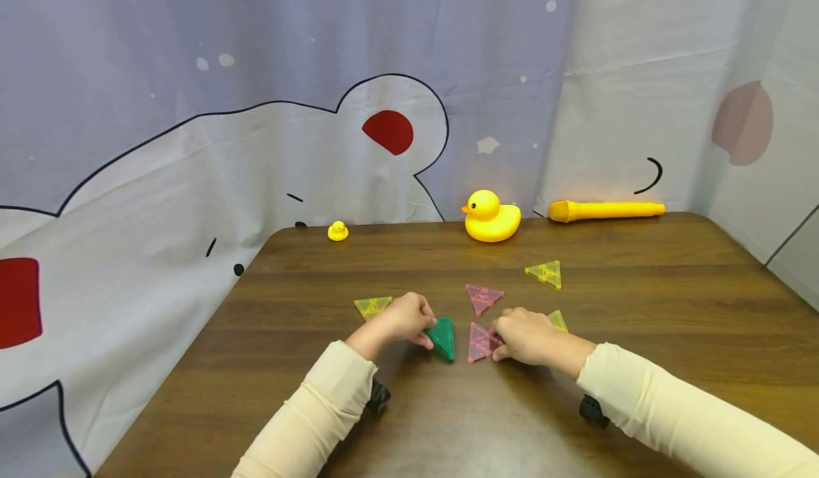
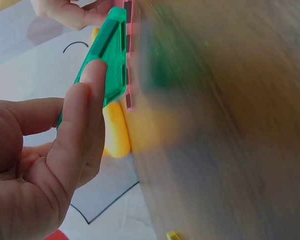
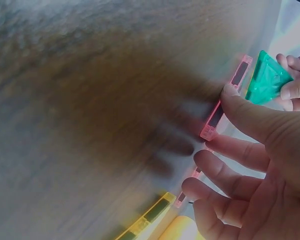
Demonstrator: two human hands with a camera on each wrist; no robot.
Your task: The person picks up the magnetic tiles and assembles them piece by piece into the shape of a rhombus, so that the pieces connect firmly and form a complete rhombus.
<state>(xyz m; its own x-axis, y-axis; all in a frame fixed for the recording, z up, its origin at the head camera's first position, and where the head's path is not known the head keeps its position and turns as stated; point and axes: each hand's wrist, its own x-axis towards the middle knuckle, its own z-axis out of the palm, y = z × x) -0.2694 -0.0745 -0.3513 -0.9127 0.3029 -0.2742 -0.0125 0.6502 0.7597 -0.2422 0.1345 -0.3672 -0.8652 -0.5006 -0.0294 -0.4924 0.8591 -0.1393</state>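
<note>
My left hand (image 1: 404, 319) pinches a translucent green triangular magnetic tile (image 1: 443, 338) between thumb and fingers. In the left wrist view the green tile (image 2: 112, 65) stands tilted above the wooden table. Just right of it is a pink triangular tile (image 1: 478, 341), gripped at its right side by the thumb and index finger of my right hand (image 1: 530, 336). The right wrist view has my thumb (image 3: 232, 91) on the edge of this pink tile (image 3: 217, 114), with the other fingers loosely bent. The two tiles are close together; in the head view a narrow gap separates them.
A second pink triangle (image 1: 483, 298) lies farther back. Yellow triangles lie at the left (image 1: 370, 306), back right (image 1: 547, 274) and behind my right hand (image 1: 558, 319). Along the table's far edge are a small duck (image 1: 338, 232), a larger duck (image 1: 491, 220) and a yellow toy microphone (image 1: 608, 210).
</note>
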